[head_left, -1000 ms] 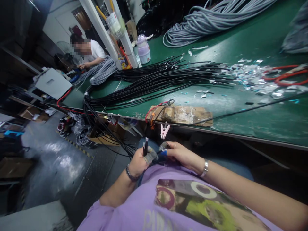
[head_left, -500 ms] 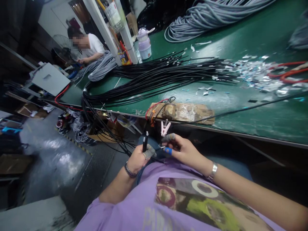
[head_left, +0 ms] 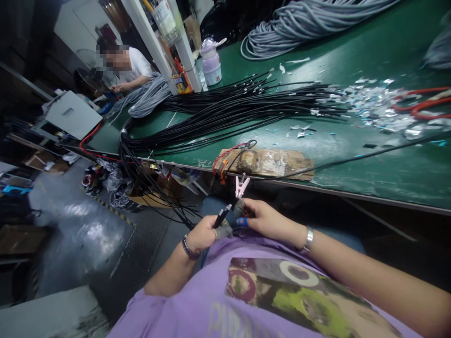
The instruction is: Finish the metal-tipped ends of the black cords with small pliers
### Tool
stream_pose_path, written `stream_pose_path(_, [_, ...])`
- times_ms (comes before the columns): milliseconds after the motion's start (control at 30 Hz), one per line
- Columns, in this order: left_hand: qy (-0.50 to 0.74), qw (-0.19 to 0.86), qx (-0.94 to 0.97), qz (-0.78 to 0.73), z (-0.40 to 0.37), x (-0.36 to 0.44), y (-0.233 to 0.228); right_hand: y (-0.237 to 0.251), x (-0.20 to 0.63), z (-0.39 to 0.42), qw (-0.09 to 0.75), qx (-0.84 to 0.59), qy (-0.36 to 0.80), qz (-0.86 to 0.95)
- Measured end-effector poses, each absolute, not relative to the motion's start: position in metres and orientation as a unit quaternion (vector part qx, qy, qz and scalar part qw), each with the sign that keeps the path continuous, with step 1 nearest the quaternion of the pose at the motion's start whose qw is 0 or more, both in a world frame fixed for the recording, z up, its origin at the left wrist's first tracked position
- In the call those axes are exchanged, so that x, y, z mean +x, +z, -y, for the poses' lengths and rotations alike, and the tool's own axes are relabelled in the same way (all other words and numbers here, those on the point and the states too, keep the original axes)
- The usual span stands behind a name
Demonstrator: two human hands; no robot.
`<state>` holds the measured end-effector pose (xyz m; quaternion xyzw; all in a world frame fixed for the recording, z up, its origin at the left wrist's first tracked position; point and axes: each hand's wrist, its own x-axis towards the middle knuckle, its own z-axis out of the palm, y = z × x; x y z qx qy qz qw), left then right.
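My left hand (head_left: 204, 232) is closed around several black cables (head_left: 220, 218), whose pale stripped ends stick up past the thumb and lean to the right. Grey wrapping covers its thumb tip. Close beside it, my right hand (head_left: 262, 217) has thumb and forefinger pinched at the end of a dark cable; the fingers mostly hide the tip. A blue wrap is on that thumb and a grey one on the forefinger. Just above the right fingertips, a pink clip (head_left: 241, 187) hangs at the bench edge, by a wooden block (head_left: 275, 164) with wires tied on.
A long bundle of black cables (head_left: 211, 119) lies across the green bench (head_left: 369, 180) and drops over its edge. Foil scraps (head_left: 373, 105), orange-handled tool (head_left: 423, 105), grey cable coils (head_left: 299, 28) and a lilac bottle (head_left: 211, 65) are on it. Another person (head_left: 136, 70) sits far left.
The cable ends in my left hand have tipped from upright to leaning right. My right hand has moved slightly left, nearer my left, and its fingers now cover the silvery cable tip.
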<state>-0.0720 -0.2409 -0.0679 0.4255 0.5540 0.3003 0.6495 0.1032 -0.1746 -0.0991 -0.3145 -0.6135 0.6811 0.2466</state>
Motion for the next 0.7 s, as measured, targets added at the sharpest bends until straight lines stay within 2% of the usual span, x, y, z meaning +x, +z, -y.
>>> stream_pose_path(133, [0.297,0.646,0.422,-0.563,0.241,-0.073,-0.069,-0.104,0.098,0.174,0.253,-0.342,0.723,0.545])
stream_pose_path(367, [0.337,0.640,0.380,-0.576,0.240,-0.078,-0.070,-0.093,0.109,0.180,0.310,-0.380,0.738,0.463])
stream_pose_path(600, [0.349,0.639,0.359,-0.584,0.238,-0.076,-0.066,-0.091,0.113,0.184,0.359,-0.322,0.649,0.589])
stream_pose_path(700, [0.366,0.621,0.371,-0.585,0.240,-0.074,-0.067,-0.092,0.110,0.185,0.369,-0.335,0.662,0.560])
